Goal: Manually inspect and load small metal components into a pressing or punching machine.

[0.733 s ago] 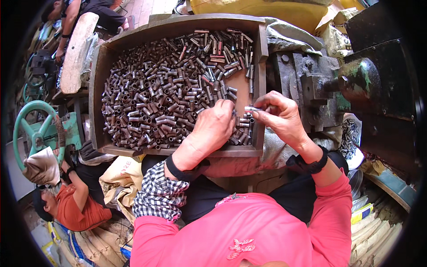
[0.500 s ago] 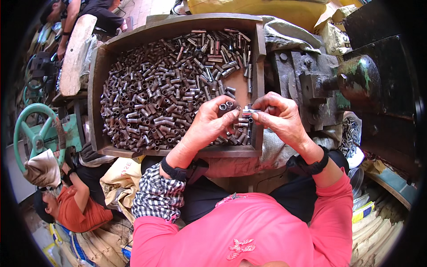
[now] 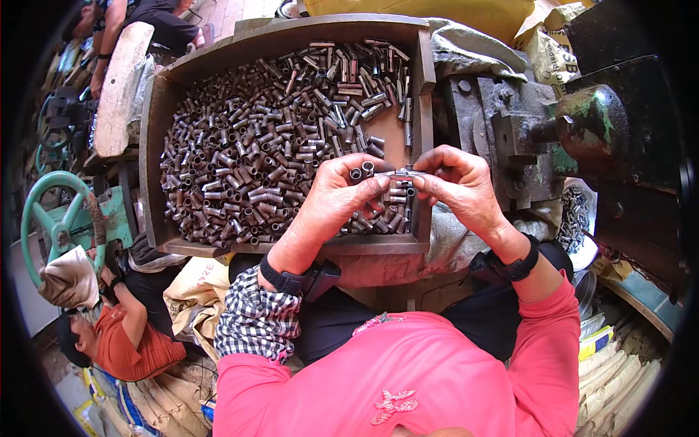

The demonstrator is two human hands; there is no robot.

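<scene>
Over the right front part of a wooden tray (image 3: pixel 423 65), my two hands meet at a short shiny metal tube (image 3: pixel 406 173). My right hand (image 3: pixel 466 189) pinches one end of it between thumb and fingertips. My left hand (image 3: pixel 328 200) is closed, its thumb and fingertips at the tube's other end. Two short metal sleeves (image 3: pixel 362 172) with round open ends are also gripped in the left fingers. Whether the pieces between the hands are joined is too small to tell. Beneath and to the left lies a heap of short dark metal sleeves (image 3: pixel 247 160).
Longer shiny tubes (image 3: pixel 353 73) lie at the tray's far right. A heavy metal machine (image 3: pixel 510 131) stands close on the right, beside a white bag of small metal parts (image 3: pixel 575 218). A green handwheel (image 3: pixel 62 226) and a person in orange (image 3: pixel 135 331) are at left.
My left fingertips have come up to the tube's end, narrowing the gap between my hands. The view has shifted slightly. The heap looks the same.
</scene>
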